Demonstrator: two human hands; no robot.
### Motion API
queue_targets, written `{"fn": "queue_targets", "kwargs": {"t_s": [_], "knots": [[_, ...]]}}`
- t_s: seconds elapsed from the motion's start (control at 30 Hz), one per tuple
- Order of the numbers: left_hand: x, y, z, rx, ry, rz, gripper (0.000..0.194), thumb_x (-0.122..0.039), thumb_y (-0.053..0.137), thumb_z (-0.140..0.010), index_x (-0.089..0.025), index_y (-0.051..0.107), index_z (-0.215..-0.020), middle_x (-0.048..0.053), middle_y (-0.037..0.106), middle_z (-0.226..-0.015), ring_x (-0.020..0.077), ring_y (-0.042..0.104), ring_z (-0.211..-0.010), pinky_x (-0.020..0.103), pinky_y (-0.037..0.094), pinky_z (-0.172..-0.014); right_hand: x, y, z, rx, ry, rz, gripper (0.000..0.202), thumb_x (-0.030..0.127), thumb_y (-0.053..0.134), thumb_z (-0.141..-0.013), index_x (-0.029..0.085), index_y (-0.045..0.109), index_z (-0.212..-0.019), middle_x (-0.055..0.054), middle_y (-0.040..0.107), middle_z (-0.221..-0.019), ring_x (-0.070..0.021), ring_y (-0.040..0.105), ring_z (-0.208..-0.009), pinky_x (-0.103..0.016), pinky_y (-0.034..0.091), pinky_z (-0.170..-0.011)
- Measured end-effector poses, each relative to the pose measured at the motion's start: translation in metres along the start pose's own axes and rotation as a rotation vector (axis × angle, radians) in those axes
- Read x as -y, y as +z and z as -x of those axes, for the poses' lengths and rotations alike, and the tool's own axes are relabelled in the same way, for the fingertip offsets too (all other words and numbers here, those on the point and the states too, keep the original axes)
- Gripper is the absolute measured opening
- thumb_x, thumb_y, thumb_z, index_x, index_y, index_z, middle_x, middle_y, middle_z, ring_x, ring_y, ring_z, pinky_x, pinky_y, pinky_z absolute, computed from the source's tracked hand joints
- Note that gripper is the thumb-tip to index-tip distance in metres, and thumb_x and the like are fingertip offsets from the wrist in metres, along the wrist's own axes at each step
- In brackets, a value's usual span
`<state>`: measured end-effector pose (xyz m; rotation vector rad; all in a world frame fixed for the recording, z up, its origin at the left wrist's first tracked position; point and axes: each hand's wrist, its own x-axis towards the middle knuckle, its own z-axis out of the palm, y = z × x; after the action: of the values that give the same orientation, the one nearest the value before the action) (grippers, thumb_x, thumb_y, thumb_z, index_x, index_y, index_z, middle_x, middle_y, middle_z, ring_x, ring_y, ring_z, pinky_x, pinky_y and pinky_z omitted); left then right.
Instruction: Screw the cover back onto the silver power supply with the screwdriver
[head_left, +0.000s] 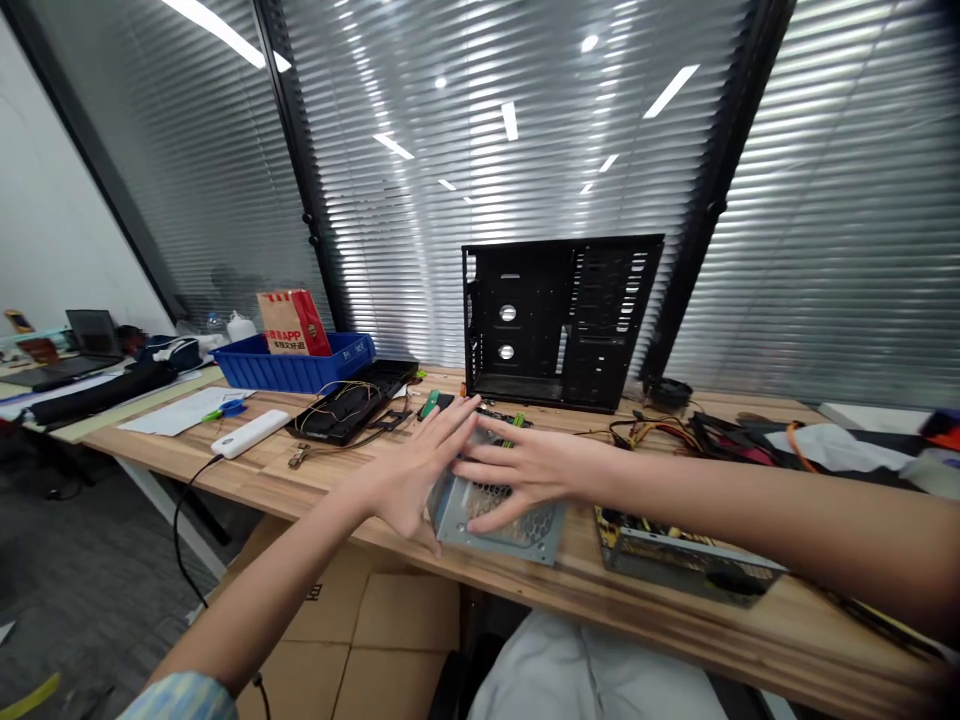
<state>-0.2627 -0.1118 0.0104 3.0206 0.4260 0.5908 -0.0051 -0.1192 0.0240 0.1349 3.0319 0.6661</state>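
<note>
A grey metal power supply casing (pixel 536 535) with a honeycomb vent lies at the front edge of the desk, in front of me. My left hand (pixel 416 475) is at its left side, fingers stretched out up and to the right, thumb pointing down. Over the vented face, my right hand (pixel 517 465) has its fingers spread. The fingertips of both hands meet or overlap near the casing's back left. How firmly either hand touches the metal I cannot tell. My hands hide much of the casing.
Behind stands an open black computer case (pixel 536 325). Right of the casing is another metal unit with a circuit board (pixel 690 565), near cables (pixel 660 430). To the left are a black tray with wires (pixel 352 400), a white power strip (pixel 250 434) and a blue bin (pixel 292 370).
</note>
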Motion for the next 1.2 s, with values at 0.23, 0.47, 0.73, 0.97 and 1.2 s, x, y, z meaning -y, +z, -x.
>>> {"fn": "queue_targets", "kwargs": {"t_s": [0.23, 0.47, 0.73, 0.97, 1.2], "knots": [[-0.004, 0.007, -0.009, -0.090, 0.036, -0.006, 0.158, -0.047, 0.091, -0.041, -0.030, -0.016, -0.156, 0.021, 0.005, -0.161, 0.0528, 0.015, -0.146, 0.071, 0.023, -0.113, -0.001, -0.017, 0.005, 0.079, 0.014, -0.132, 0.096, -0.010, 0.054, -0.071, 0.059, 0.043, -0.137, 0.018, 0.022, -0.162, -0.0237, 0.009, -0.153, -0.061, 0.011, -0.124], [-0.011, 0.000, -0.021, -0.270, 0.112, -0.107, 0.149, -0.047, 0.089, -0.047, -0.042, -0.015, -0.154, 0.015, 0.006, -0.156, 0.0480, 0.017, -0.144, 0.070, 0.026, -0.111, 0.000, -0.026, 0.061, -0.223, 0.325, -0.238, 0.094, -0.006, 0.055, -0.074, 0.057, 0.039, -0.141, 0.018, 0.022, -0.162, -0.0298, 0.011, -0.153, -0.069, 0.006, -0.121], [-0.015, 0.018, -0.072, -0.566, 0.040, 0.209, 0.163, -0.058, 0.093, -0.038, -0.038, -0.023, -0.151, 0.015, 0.012, -0.155, 0.0433, 0.026, -0.144, 0.061, 0.026, -0.117, 0.047, -0.018, 0.147, -0.699, 0.924, -0.558, 0.085, 0.046, 0.059, -0.089, 0.035, 0.010, -0.158, -0.004, 0.020, -0.165, -0.0320, 0.023, -0.150, -0.059, 0.027, -0.119], [-0.015, 0.060, -0.158, -0.571, -0.020, 0.706, 0.161, -0.059, 0.091, -0.044, -0.028, -0.024, -0.153, 0.018, 0.032, -0.150, 0.0389, 0.035, -0.141, 0.054, 0.030, -0.116, 0.075, -0.016, 0.180, -0.850, 1.221, -0.739, 0.074, 0.059, 0.056, -0.089, 0.028, 0.034, -0.152, -0.008, 0.041, -0.155, -0.0310, 0.043, -0.139, -0.052, 0.035, -0.116], [-0.012, 0.106, -0.216, -0.269, -0.213, 1.087, 0.160, -0.054, 0.091, -0.049, -0.027, -0.031, -0.150, 0.024, 0.027, -0.154, 0.0400, 0.033, -0.144, 0.059, 0.034, -0.112, 0.097, 0.000, 0.222, -0.882, 1.529, -0.796, 0.071, 0.068, 0.045, -0.089, 0.028, 0.043, -0.147, -0.007, 0.044, -0.153, -0.0295, 0.041, -0.142, -0.053, 0.034, -0.116]]}}
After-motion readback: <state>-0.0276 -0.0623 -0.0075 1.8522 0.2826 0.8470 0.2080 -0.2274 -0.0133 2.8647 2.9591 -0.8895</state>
